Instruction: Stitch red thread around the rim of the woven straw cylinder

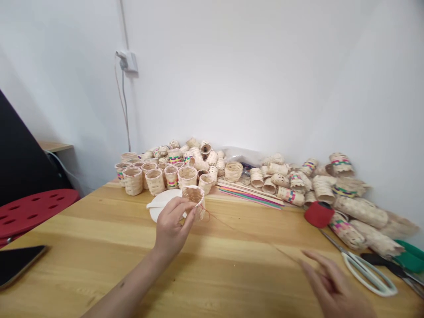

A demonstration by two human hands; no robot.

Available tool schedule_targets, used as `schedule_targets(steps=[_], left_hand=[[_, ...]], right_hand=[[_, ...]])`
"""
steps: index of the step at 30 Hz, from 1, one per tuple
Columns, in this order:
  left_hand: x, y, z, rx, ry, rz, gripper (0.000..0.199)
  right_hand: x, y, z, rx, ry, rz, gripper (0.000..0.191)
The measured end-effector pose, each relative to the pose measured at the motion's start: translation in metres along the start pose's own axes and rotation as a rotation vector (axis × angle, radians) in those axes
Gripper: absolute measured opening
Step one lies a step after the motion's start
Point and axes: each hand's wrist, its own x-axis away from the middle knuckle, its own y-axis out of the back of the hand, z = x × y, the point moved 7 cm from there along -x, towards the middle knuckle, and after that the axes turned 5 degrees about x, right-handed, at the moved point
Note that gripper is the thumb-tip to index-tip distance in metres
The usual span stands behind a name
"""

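Note:
My left hand [175,225] pinches the near rim of a small woven basket [200,212], a cup-shaped one of pale strips tilted with its mouth toward me. From that rim, a thin reddish thread [232,228] loops once and stretches right across the tabletop. At its far end my right hand [334,282], blurred and partly cut off by the bottom edge, has its fingertips closed on the thread. Whether a needle is there cannot be made out. A flat white disc [162,206] lies just behind my left hand.
Finished-looking woven cups [133,181] stand at the back left. Coloured strips [250,198] lie mid-table, with a heap of woven tubes [361,211] to the right. White-handled scissors [367,274] and a red object [319,215] sit near my right hand; a phone [21,265] lies left.

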Motion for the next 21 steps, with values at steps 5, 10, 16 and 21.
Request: schedule_targets(steps=[5,10,16,21], left_hand=[[-0.002,0.001,-0.002,0.012,-0.031,0.003,0.009],[-0.002,0.002,-0.004,0.015,-0.056,0.003,0.011],[-0.001,0.002,-0.003,0.026,-0.045,0.014,0.011],[-0.002,0.001,0.001,0.016,-0.009,0.02,0.012]], right_hand=[[-0.037,-0.061,0.086,-0.196,0.258,0.067,0.037],[-0.063,-0.117,0.121,-0.309,0.252,0.349,0.037],[-0.057,-0.156,0.123,-0.592,0.169,0.587,0.021],[-0.05,-0.128,0.101,-0.669,0.053,0.441,0.028]])
